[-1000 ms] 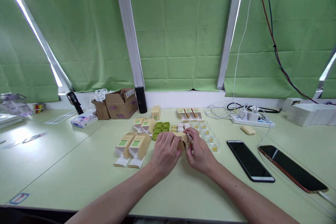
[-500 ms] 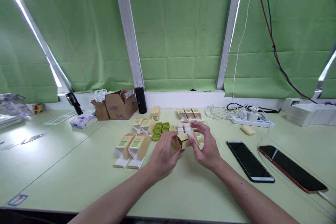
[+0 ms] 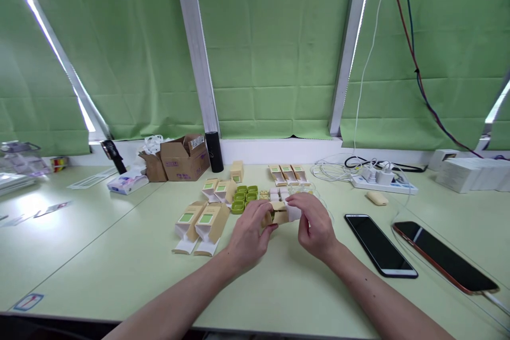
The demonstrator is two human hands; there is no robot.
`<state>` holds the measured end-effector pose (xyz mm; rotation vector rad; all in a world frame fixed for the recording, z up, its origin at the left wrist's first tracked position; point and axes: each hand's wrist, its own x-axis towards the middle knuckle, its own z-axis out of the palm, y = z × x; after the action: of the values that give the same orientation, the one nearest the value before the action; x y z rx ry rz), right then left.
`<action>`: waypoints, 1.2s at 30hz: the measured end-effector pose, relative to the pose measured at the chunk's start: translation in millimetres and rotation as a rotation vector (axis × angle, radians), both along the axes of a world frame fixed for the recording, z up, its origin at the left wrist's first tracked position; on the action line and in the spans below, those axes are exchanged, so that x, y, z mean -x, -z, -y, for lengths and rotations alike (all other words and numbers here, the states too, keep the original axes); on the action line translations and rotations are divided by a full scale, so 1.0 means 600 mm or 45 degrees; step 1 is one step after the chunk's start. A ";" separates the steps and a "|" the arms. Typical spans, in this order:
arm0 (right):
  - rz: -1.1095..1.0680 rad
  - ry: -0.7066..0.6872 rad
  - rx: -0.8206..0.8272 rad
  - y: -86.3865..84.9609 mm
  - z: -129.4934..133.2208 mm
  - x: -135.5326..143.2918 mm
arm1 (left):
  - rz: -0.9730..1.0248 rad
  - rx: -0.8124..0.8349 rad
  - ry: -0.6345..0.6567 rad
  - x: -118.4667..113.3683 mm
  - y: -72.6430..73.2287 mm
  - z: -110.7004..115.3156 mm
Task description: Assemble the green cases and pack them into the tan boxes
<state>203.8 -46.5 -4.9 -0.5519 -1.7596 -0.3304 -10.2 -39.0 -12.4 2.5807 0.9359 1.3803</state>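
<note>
A small tan cardboard box (image 3: 280,216) is held on its side above the table, its open end and flaps showing. My left hand (image 3: 250,231) is closed around the box's left part, thumb below and fingers above. My right hand (image 3: 314,223) has curled fingers at the white inner face of the long end flap (image 3: 294,211), pinching it near its edge. Just behind the hands are green square cups (image 3: 238,206), small yellowish pieces (image 3: 263,194) and white cylinders (image 3: 274,194). What lies inside the box is mostly hidden.
Open tan boxes (image 3: 213,220) lie to the left, and more boxes (image 3: 287,174) stand behind. Two phones (image 3: 380,244) (image 3: 444,256) lie at right, near a power strip (image 3: 384,183) with cables. A brown carton (image 3: 184,159) and black cylinder (image 3: 214,152) stand at the back.
My right fingers have curled in and shifted from the side of the box's opening onto its end flap. My left hand keeps its hold on the box.
</note>
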 end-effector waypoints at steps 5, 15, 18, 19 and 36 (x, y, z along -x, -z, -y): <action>0.045 0.063 0.006 -0.003 -0.002 0.001 | -0.042 0.053 0.020 0.000 -0.007 0.005; 0.178 0.144 0.156 0.002 0.001 0.005 | -0.076 0.088 -0.090 0.002 0.005 0.000; 0.165 0.140 0.158 0.001 0.001 0.005 | -0.081 0.079 -0.097 0.002 0.007 -0.001; 0.162 0.139 0.155 0.001 0.002 0.005 | -0.080 0.073 -0.098 0.002 0.007 -0.002; 0.167 0.282 0.424 0.007 0.006 0.022 | -0.241 -0.163 -0.137 -0.002 0.006 0.003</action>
<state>190.3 -50.2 -9.3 -0.9879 -1.8968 -0.2310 -8.8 -40.6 -16.2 2.8362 1.0603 1.2765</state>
